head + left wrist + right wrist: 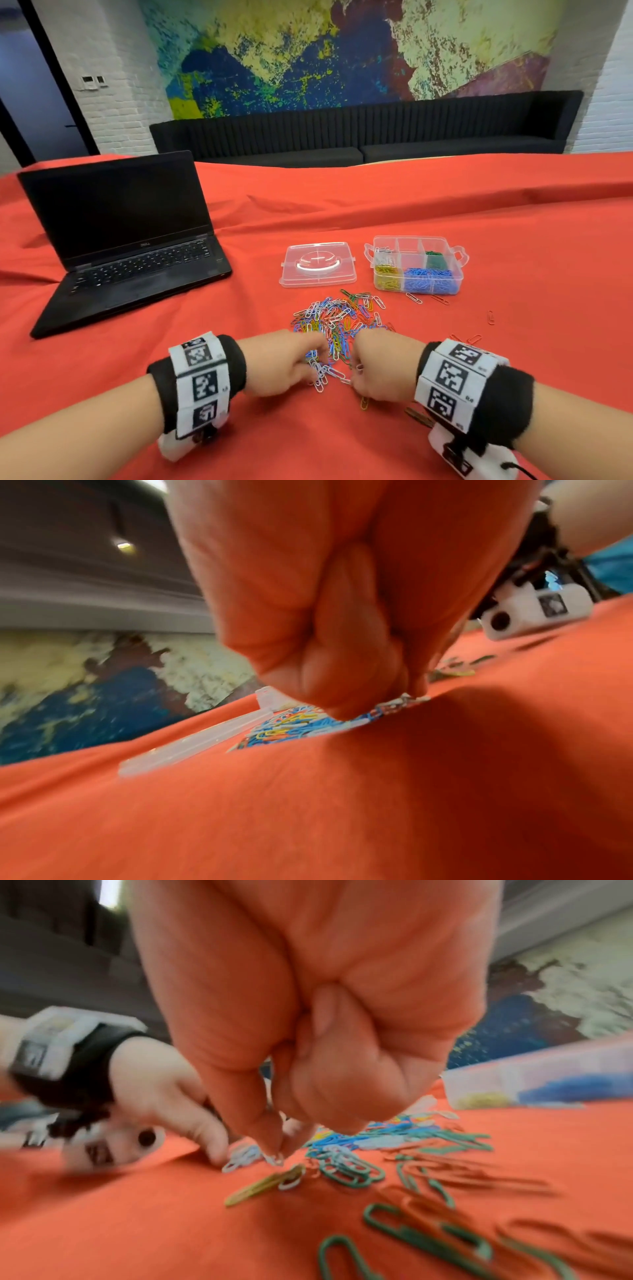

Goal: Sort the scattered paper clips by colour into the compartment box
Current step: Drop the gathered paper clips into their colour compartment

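A heap of mixed-colour paper clips lies on the red cloth in front of the clear compartment box. The box holds white, yellow, blue and green clips in separate cells. Both hands are at the near edge of the heap with curled fingers. My left hand pinches a small cluster of white clips on the cloth. My right hand pinches a white clip between thumb and finger, close to the left fingertips. The fingertips are hidden in the head view.
The box's clear lid lies left of the box. An open black laptop stands at the far left. Stray clips lie near the box and to the right; a yellow one and green ones sit by my right hand.
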{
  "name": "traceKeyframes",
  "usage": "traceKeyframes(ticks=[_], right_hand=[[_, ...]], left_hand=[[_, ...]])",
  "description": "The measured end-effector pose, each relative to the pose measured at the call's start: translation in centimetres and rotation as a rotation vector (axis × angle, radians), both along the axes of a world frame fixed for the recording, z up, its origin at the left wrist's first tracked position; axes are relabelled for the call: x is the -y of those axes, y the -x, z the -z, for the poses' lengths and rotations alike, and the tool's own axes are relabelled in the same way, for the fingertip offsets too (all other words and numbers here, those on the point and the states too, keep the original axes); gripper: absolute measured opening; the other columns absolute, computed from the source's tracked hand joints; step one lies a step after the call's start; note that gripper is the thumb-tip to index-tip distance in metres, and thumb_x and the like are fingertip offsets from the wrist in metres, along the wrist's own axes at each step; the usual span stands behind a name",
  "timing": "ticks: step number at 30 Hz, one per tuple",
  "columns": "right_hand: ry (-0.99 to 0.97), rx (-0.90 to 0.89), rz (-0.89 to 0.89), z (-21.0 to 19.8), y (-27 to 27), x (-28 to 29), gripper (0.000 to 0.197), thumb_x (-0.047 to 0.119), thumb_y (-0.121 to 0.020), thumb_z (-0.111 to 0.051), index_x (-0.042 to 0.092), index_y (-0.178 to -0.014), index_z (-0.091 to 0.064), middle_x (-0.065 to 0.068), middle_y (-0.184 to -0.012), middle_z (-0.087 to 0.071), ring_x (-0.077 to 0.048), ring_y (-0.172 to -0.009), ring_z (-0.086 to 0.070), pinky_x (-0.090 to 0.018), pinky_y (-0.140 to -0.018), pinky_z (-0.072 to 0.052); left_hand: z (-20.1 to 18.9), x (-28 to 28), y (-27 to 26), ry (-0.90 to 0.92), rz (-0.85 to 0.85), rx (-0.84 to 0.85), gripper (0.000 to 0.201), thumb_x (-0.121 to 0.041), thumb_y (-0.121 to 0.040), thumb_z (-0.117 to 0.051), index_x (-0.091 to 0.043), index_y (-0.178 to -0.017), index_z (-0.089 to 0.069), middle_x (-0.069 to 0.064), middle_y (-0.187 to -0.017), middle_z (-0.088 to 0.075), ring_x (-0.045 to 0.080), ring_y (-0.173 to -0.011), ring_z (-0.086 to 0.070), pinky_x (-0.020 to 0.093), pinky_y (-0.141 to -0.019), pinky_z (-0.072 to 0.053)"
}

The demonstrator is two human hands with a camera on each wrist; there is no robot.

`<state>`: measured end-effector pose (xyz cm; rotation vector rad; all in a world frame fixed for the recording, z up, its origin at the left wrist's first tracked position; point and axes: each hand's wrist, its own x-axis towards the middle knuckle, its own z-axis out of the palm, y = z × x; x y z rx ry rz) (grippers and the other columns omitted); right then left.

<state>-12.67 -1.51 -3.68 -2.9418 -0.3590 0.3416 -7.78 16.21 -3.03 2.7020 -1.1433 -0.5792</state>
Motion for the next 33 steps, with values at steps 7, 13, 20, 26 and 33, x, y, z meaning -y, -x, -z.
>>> traceKeyframes(ticks=[7,13,20,26,33], right_hand=[[-0.682,-0.31,0.304,-1.3,1.3,3.1,0.019,0.019,-0.085,-0.055,0.017,-0.066,-0.053,0.0,-0.055,-0.034,-0.011,-0.041,-0.028,-0.015,-0.035,-0.025],[-1.498,-0.857,0.495,-1.9,0.9,4.7,0.006,0.015,-0.065,-0.04,0.018,-0.06,-0.04,0.003,-0.056,-0.023,-0.007,-0.039,-0.017,-0.01,-0.036,-0.01],[-1.659,-0.881,0.494,-2.0,0.7,4.2,0.018,0.023,-0.074,-0.043,0.013,-0.06,-0.041,-0.006,-0.063,-0.045,-0.01,-0.037,-0.026,-0.01,-0.035,-0.019],[-1.645,-0.85,0.584,-1.8,0.2,3.5,0.032,0.025,-0.081,-0.042,-0.001,-0.084,-0.061,-0.022,-0.081,-0.064,-0.026,-0.051,-0.061,-0.026,-0.043,-0.052],[-1.733,-0.822,0.669,-1.4,-0.1,4.7,0.058,0.035,-0.091,-0.039,-0.016,-0.114,-0.053,-0.039,-0.114,-0.059,-0.048,-0.096,-0.063,-0.048,-0.081,-0.054]], left_hand=[[0.9,1.2,0.2,-0.159,0.11,0.16,0.02,-0.029,-0.094,-0.051,-0.024,-0.113,-0.047,0.007,-0.099,-0.064,0.027,-0.093,-0.056,0.032,-0.076,-0.041],[0.6,1.5,-0.5,-0.057,0.095,0.112,0.008,-0.027,-0.096,-0.049,-0.02,-0.094,-0.052,-0.003,-0.084,-0.06,0.015,-0.073,-0.049,0.025,-0.069,-0.038],[-0.6,-0.3,-1.0,0.519,-0.316,-0.591,0.02,-0.029,-0.1,-0.046,-0.019,-0.083,-0.045,-0.006,-0.053,-0.031,0.006,-0.039,-0.022,0.011,-0.037,-0.019],[-1.1,-0.9,-1.2,0.938,-0.562,-1.105,0.014,-0.025,-0.087,-0.046,-0.02,-0.075,-0.041,-0.003,-0.049,-0.02,0.005,-0.033,-0.015,0.005,-0.035,-0.012],[0.6,-0.5,-2.1,1.039,-0.418,-1.556,0.019,-0.025,-0.084,-0.043,-0.009,-0.082,-0.053,0.012,-0.06,-0.046,0.011,-0.037,-0.035,0.01,-0.037,-0.029]])
